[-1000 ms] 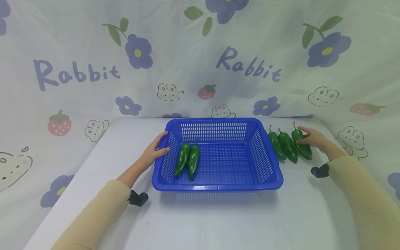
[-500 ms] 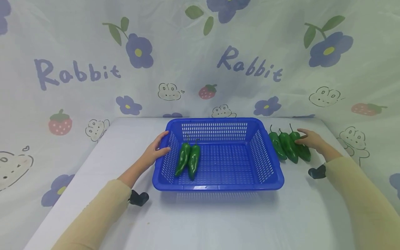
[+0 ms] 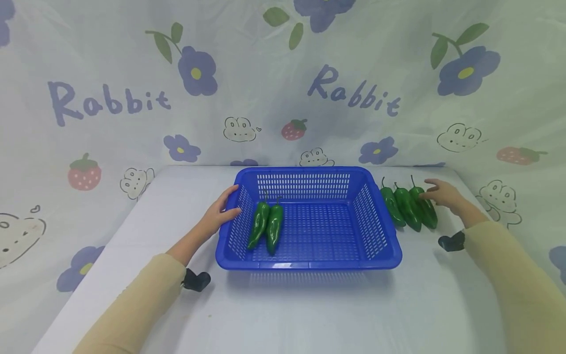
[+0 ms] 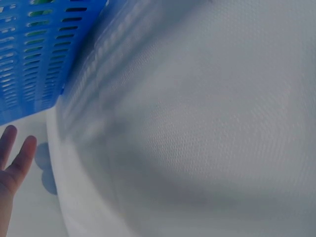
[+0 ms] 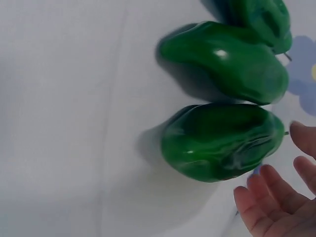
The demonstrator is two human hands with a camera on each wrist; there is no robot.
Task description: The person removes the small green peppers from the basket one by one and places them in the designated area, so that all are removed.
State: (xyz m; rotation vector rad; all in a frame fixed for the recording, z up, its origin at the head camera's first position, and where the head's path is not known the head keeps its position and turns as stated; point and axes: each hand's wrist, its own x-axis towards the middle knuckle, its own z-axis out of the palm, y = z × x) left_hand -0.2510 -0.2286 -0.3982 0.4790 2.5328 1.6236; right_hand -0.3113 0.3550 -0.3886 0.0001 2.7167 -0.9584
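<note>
A blue slotted basket (image 3: 309,265) stands mid-table with two long green peppers (image 3: 274,229) lying in its left part. At its left rim my left hand (image 3: 216,214) rests with fingers extended and spread; in the left wrist view the blue basket wall (image 4: 37,54) rises above two fingertips. Right of the basket, three green peppers lie side by side: a left pepper (image 3: 391,206), a middle pepper (image 3: 409,209) and a right pepper (image 3: 427,211). My right hand (image 3: 445,195) is beside the right pepper (image 5: 217,143), fingers loosely bent, holding nothing.
A white cloth covers the table (image 3: 283,314). Behind it hangs a printed curtain (image 3: 265,88) with flowers, rabbits and strawberries. A black device (image 3: 196,280) sits at the left wrist, and another black device (image 3: 452,242) at the right.
The right pepper has shifted left, up against the middle one, with my right hand at it. That hand has since drawn back slightly to the right. My left hand stays at the rim.
</note>
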